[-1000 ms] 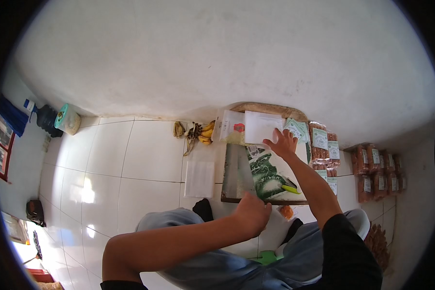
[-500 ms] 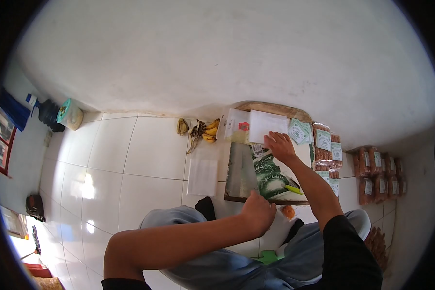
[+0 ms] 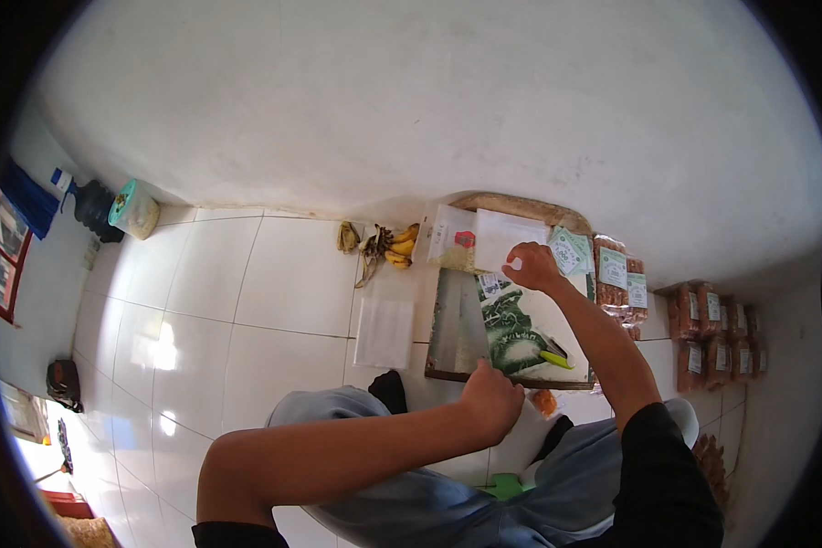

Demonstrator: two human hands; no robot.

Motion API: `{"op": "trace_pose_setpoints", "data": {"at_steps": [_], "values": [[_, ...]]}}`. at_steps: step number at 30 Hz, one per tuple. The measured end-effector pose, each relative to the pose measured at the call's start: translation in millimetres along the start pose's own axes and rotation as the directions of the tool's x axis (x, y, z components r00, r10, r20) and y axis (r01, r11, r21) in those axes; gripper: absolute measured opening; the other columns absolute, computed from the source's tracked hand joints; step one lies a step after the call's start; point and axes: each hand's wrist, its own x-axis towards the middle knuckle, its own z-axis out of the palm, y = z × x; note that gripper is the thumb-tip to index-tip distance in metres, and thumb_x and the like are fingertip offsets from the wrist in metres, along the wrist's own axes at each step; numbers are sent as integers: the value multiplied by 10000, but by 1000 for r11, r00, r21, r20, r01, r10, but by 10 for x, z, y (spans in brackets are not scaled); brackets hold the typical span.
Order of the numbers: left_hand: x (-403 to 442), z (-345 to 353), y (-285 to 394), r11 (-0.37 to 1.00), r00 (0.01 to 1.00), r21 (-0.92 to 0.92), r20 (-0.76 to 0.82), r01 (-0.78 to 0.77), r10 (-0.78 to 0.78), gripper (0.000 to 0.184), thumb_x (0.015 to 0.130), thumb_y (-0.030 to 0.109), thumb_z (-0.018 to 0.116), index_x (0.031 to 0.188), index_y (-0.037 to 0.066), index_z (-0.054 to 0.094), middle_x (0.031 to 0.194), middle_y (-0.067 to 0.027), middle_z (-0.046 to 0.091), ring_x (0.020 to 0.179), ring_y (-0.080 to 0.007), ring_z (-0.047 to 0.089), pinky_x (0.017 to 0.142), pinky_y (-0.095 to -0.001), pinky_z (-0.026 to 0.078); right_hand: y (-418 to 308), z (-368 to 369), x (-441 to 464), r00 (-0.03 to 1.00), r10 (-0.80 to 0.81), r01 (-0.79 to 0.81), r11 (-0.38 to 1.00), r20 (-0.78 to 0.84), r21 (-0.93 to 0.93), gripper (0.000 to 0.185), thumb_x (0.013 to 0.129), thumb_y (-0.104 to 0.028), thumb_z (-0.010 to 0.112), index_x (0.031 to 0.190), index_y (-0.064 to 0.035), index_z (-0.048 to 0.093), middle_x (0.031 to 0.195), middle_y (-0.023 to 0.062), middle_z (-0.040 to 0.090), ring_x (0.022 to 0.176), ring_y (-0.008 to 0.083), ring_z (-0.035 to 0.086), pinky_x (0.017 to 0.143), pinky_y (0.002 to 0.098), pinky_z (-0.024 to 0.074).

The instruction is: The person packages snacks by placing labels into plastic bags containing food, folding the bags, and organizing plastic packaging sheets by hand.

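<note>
My left hand [image 3: 493,402] is closed at the near edge of a low table [image 3: 510,377], its fingertips pinching the lower edge of a clear plastic bag [image 3: 461,320]. My right hand [image 3: 534,265] is over the table's far part, thumb and forefinger curled together into a ring. Whether anything small is between those fingers is hidden. Beneath and behind it lies a stack of white sheets [image 3: 502,230]. Green-and-white labels [image 3: 571,248] are fanned out just to its right. A lime-green-handled cutter [image 3: 555,359] rests on the green-and-white printed tabletop.
Labelled packs of brown food [image 3: 614,269] stand at the table's right, with more packs [image 3: 714,320] farther right. Bananas [image 3: 400,247] and a stack of clear bags [image 3: 384,333] lie on the tiled floor to the left. A wall rises behind.
My right hand has lifted off the white sheets, and its spread fingers have curled into a pinch. My left hand stays at the near edge with the bag.
</note>
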Motion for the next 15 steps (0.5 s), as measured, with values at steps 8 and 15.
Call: {"op": "trace_pose_setpoints", "data": {"at_steps": [8, 15], "values": [[12, -66, 15, 1000, 994, 11, 108, 28, -29, 627, 804, 410, 686, 1294, 55, 523, 1080, -113, 633, 1059, -251, 580, 913, -416, 375, -16, 99, 89, 492, 870, -864, 491, -14, 113, 676, 749, -479, 675, 1250, -67, 482, 1296, 184, 472, 1234, 320, 449, 967, 499, 419], [5, -97, 2, 1000, 990, 0, 136, 30, -30, 638, 810, 417, 680, 1307, 53, 515, 1096, -116, 630, 1069, -250, 576, 924, -420, 375, 234, 202, 103, 423, 891, -898, 388, 166, 207, 805, 652, -446, 770, 1247, 18, 488, 1209, 214, 583, 1119, 343, 582, 927, 440, 483]]}}
